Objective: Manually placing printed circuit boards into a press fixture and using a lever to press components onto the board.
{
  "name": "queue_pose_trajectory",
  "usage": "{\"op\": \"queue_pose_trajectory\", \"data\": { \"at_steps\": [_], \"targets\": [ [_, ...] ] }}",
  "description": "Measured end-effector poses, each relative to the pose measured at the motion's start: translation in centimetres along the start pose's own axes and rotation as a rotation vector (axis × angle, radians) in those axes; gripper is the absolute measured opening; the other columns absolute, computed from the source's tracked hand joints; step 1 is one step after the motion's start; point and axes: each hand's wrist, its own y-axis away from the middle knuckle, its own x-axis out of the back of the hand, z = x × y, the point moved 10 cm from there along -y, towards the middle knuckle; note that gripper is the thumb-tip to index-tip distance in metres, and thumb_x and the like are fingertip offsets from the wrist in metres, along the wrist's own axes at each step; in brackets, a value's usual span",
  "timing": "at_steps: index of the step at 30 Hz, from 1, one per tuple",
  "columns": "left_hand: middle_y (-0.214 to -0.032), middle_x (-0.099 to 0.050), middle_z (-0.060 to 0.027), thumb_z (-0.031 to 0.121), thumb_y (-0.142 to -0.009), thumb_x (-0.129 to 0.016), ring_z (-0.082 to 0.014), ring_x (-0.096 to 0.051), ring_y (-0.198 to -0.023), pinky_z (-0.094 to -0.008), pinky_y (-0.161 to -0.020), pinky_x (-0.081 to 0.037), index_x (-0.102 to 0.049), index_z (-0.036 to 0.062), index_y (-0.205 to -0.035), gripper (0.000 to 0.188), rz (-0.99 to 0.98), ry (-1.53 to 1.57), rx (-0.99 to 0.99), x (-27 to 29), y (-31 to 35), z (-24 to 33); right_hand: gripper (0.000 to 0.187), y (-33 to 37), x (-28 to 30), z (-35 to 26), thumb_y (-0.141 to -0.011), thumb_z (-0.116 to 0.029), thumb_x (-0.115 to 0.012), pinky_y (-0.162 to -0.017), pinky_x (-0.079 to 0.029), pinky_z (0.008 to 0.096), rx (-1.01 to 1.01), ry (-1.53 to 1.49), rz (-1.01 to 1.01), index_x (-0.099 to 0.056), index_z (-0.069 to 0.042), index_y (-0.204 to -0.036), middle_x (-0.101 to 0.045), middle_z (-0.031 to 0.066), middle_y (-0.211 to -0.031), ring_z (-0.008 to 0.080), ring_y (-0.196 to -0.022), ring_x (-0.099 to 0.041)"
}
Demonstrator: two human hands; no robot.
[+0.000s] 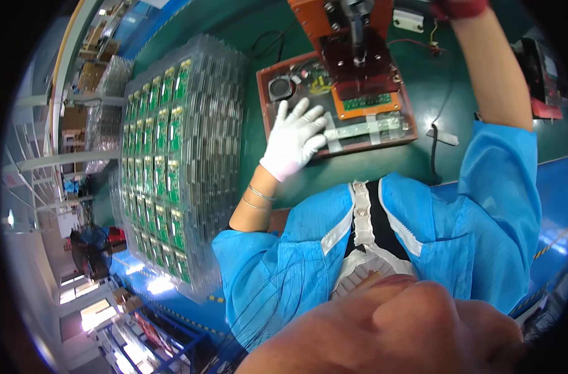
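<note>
My left hand (294,137), in a white glove, lies with its fingers spread on the clear top of a reddish-brown box (263,93). It holds nothing. Beside its fingers is a round black part (281,88) in the box's corner. An orange bench press (306,19) stands over the box, its dark tinted plate (359,68) low above a green circuit board (366,103) in an orange holder (359,114). My right arm reaches up past the press; the right hand (458,7), in a dark red glove, is cut off by the top edge, with its fingers hidden.
Left of the box rises a tall stack of clear plastic trays (218,124), the top one holding rows of green circuit boards (173,177). A black cable (433,153) hangs over the green table's front edge. A dark device with red parts (546,93) stands at the right.
</note>
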Motion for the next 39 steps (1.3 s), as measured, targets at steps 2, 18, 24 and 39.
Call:
{"op": "queue_pose_trajectory", "data": {
  "at_steps": [2, 18, 24, 39],
  "targets": [
    [-0.141, -0.059, -0.0083, 0.035, -0.095, -0.052, -0.0347, -0.044, -0.139, -0.0548, -0.119, -0.020, -0.065, 0.0076, -0.127, 0.043, 0.027, 0.145, 0.092, 0.8, 1.8, -1.4, 0.030, 3.9, 1.2, -0.8, -0.088, -0.012, -0.075, -0.066, -0.055, 0.0241, -0.004, 0.129, -0.063, -0.068, 0.001, -0.113, -0.074, 0.0143, -0.105, 0.0152, -0.074, -0.067],
    [-0.161, -0.029, -0.0208, 0.009, -0.085, -0.059, -0.0316, -0.027, -0.150, -0.0357, -0.120, -0.026, -0.054, 0.0041, -0.141, 0.057, 0.399, 0.725, 0.727, -0.3, 8.2, -7.2, 0.042, 19.1, 1.5, -0.2, -0.080, 0.005, -0.071, -0.065, -0.052, 0.0259, -0.212, 0.141, -0.016, -0.063, 0.003, -0.120, -0.071, 0.0208, -0.114, 0.0176, -0.071, -0.061],
    [-0.163, -0.024, -0.0206, 0.004, -0.083, -0.058, -0.0308, -0.023, -0.152, -0.0355, -0.120, -0.026, -0.052, 0.0029, -0.143, 0.060, 0.335, 0.773, 0.735, 0.0, 7.6, -7.8, 0.044, 27.7, 4.8, 5.8, -0.081, 0.004, -0.068, -0.065, -0.049, 0.0229, -0.776, 0.119, 0.193, -0.061, 0.004, -0.124, -0.071, 0.0186, -0.113, 0.0139, -0.068, -0.056],
    [-0.157, -0.036, -0.0207, -0.002, -0.079, -0.060, -0.0326, -0.037, -0.144, -0.0369, -0.117, -0.033, -0.057, 0.0025, -0.136, 0.057, 0.439, 0.483, 0.617, 2.1, 5.3, -6.2, 0.046, 32.7, 3.2, 6.5, -0.075, 0.002, -0.073, -0.066, -0.047, 0.0219, -0.908, 0.198, 0.016, -0.066, 0.002, -0.120, -0.075, 0.0090, -0.107, 0.0107, -0.070, -0.056]
  ]
}}
